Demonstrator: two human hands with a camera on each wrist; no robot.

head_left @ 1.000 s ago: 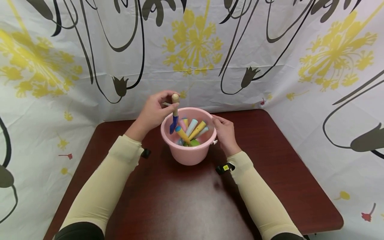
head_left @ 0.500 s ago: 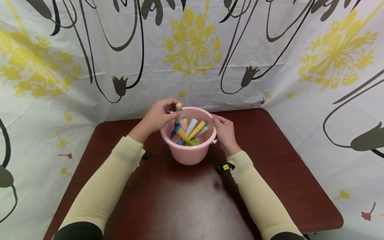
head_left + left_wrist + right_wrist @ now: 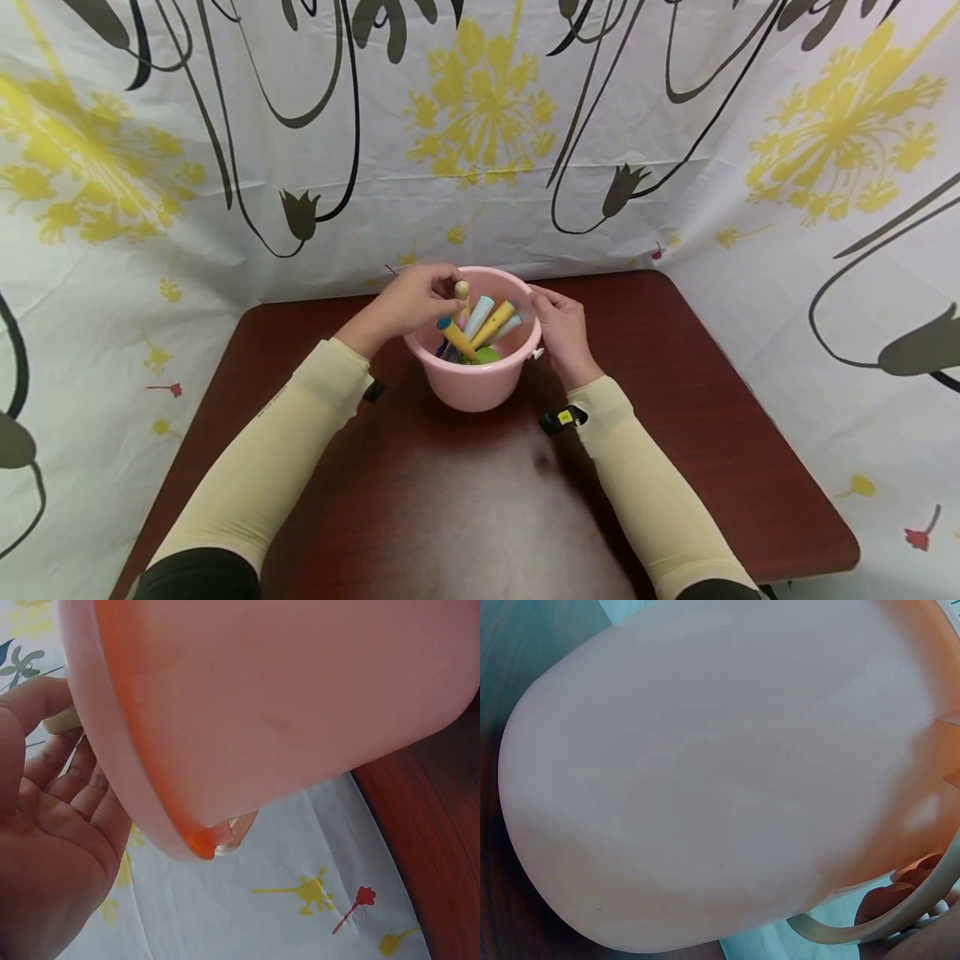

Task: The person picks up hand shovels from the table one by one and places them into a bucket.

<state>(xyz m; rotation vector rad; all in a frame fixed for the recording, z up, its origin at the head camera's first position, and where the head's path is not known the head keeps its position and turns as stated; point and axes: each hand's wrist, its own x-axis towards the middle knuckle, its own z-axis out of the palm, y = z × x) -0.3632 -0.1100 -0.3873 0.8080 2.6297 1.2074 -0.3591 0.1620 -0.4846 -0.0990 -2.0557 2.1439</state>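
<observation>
A pink bucket [image 3: 472, 390] stands on the table. My left hand [image 3: 414, 304] reaches over its left rim and pinches the wooden handle [image 3: 462, 289] of a tool with a blue blade, kind unclear. The blade is down in the bucket, mostly hidden. In the left wrist view, fingers [image 3: 52, 761] hold the wooden end [image 3: 64, 721] beyond the rim. My right hand [image 3: 562, 332] grips the bucket's right rim; in the right wrist view its fingertips [image 3: 881, 901] show behind the bucket's handle [image 3: 885, 928]. Inside lie a yellow tube with a blue end [image 3: 455, 335], a light blue tube [image 3: 480, 315] and a green item [image 3: 487, 356].
The dark red-brown table [image 3: 465, 500] reaches toward me in front of the bucket. A white patterned cloth [image 3: 480, 125] hangs behind the table and along both sides.
My left hand has moved right and down, lowering the tool, blade first, into the bucket. My right hand has stayed on the rim and the bucket has not visibly moved.
</observation>
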